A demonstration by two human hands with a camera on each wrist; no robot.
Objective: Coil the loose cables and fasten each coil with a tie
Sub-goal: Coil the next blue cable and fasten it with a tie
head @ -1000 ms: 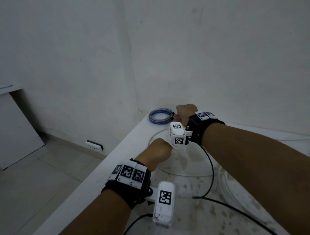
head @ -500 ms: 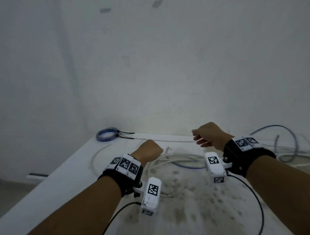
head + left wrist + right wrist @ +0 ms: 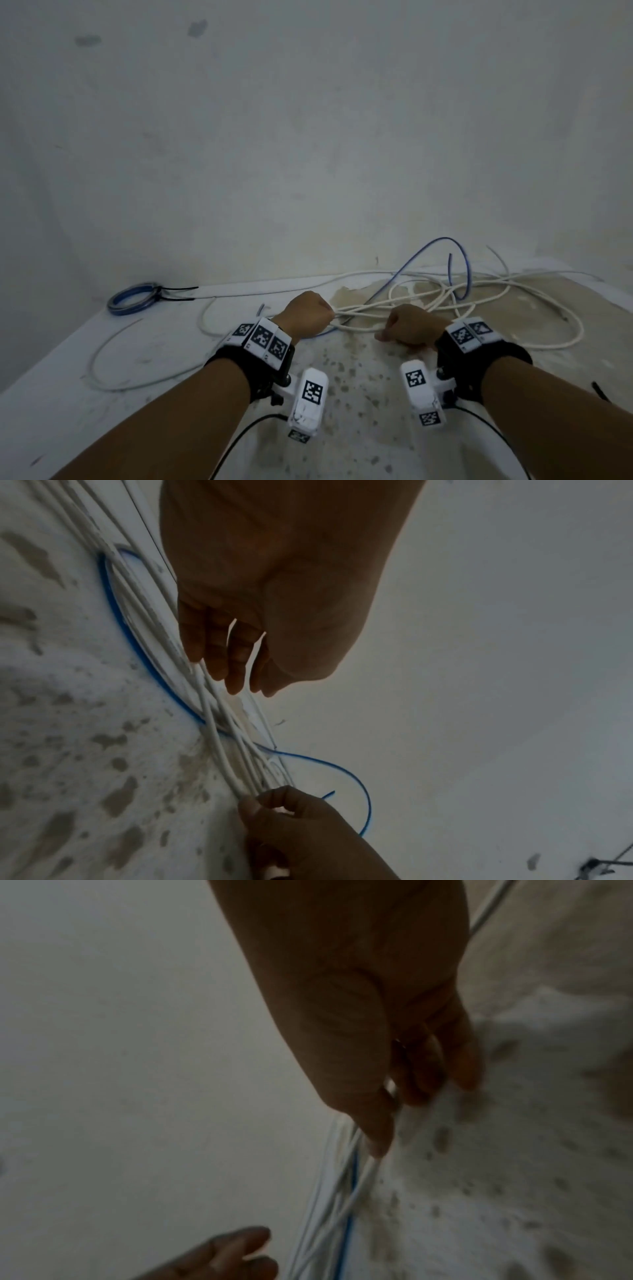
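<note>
The white cables (image 3: 404, 310) look like smooth plastic-sheathed cord with a dull sheen, and the blue cable (image 3: 432, 247) has the same smooth jacket, a little glossier. The table (image 3: 359, 404) is matt white, its coating worn into rough brownish blotches. Behind it the wall (image 3: 308, 137) is matt painted plaster, smudged. Each wristband (image 3: 479, 363) looks like black matt cloth.

A white wall (image 3: 308, 137) is standing behind the table (image 3: 51, 404). Two dark smudges (image 3: 197, 27) are showing high up on the wall. The white table top is wearing lots of brown stains (image 3: 356, 387), small spots and a big patch.
</note>
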